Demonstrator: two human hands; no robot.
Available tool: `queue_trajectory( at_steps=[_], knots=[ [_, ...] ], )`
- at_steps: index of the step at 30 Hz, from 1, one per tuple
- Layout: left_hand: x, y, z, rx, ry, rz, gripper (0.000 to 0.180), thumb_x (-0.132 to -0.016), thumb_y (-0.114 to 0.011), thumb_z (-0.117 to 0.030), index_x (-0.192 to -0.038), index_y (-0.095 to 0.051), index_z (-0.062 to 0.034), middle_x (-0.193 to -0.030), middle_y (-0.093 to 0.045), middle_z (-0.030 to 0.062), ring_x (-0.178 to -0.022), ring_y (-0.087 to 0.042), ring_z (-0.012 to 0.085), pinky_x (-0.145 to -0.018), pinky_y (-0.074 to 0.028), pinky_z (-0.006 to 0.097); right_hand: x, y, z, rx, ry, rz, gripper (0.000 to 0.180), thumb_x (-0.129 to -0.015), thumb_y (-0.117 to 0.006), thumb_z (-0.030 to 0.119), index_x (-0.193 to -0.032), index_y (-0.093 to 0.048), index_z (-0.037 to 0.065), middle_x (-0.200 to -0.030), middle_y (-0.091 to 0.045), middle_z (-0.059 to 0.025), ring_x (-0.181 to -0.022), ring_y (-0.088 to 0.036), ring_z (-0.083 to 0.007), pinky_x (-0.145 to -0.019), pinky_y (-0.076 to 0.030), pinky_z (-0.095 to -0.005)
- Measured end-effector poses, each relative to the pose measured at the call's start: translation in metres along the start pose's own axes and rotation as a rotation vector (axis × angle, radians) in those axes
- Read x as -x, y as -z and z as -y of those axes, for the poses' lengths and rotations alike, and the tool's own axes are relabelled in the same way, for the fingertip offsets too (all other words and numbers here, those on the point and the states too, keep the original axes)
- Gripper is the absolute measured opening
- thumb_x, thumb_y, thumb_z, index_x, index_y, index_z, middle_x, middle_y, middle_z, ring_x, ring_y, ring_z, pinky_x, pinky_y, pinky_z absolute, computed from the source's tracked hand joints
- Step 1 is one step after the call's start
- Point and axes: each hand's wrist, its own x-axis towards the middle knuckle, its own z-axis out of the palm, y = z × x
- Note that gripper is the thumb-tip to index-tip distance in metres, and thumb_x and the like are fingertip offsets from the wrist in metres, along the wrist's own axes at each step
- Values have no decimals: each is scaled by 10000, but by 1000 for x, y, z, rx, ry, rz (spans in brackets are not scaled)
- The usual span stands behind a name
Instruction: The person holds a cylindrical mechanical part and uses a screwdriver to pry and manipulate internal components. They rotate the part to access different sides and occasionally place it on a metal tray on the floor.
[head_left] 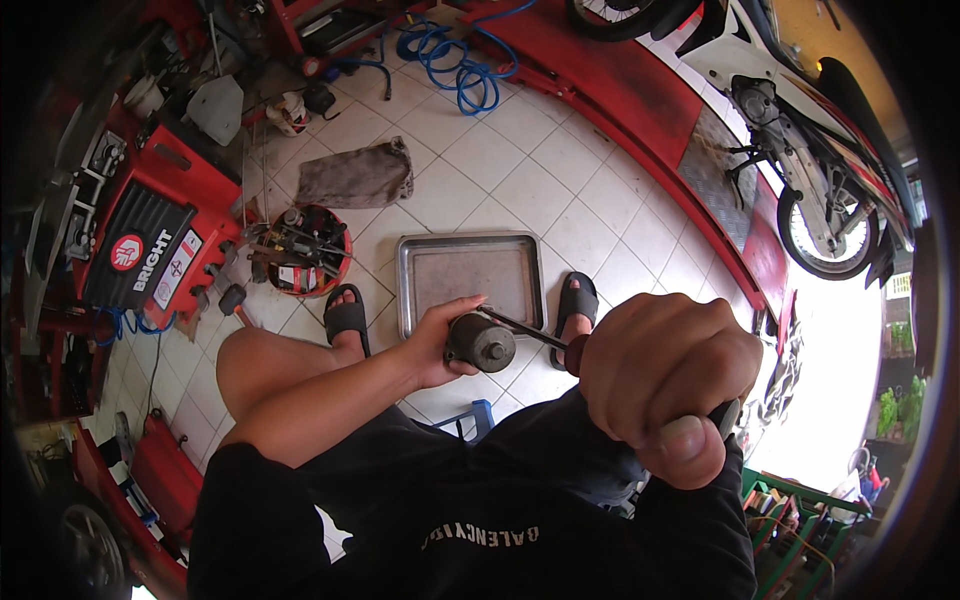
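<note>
My left hand (440,340) is closed around a starter motor (484,343), a short dark metal cylinder with a stub on its round end. It is held up between my knees. My right hand (665,380), close to the camera, grips a screwdriver (528,329) by its dark red handle. The shaft slants up and left, and its tip reaches the far side of the motor near my left fingertips. Whether the tip sits in a screw is hidden. Below and beyond the motor, a shallow metal tray (470,238) lies on the tiles between my sandalled feet.
A grey cloth (355,174) and a red tub of tools (298,250) are on the floor ahead and left. A red machine (150,225) stands farther left. Blue hose (465,70) coils at the back. On the right are a red lift platform (620,75) and a motorcycle (790,140).
</note>
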Motion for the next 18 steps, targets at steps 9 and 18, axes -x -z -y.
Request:
queue_trajectory(
  at_steps=[9,18],
  knots=[
    [-3,12,-5,56,-21,16,343,-979,-568,-457,-974,-650,-125,-815,-653,47,-607,-545,182,-411,-273,244,0,20,-14,-103,-76,-22,222,-805,-700,33,-670,-525,18,-560,-575,-102,-465,-566,-230,-454,-458,-337],
    [-6,-10,-34,106,-200,59,388,-989,-539,-482,-968,-648,-111,-821,-655,86,-623,-543,229,-423,-290,261,-10,59,-59,54,-345,-22,313,-917,-729,227,-846,-480,51,-613,-500,-33,-536,-518,-143,-522,-394,-281]
  ],
)
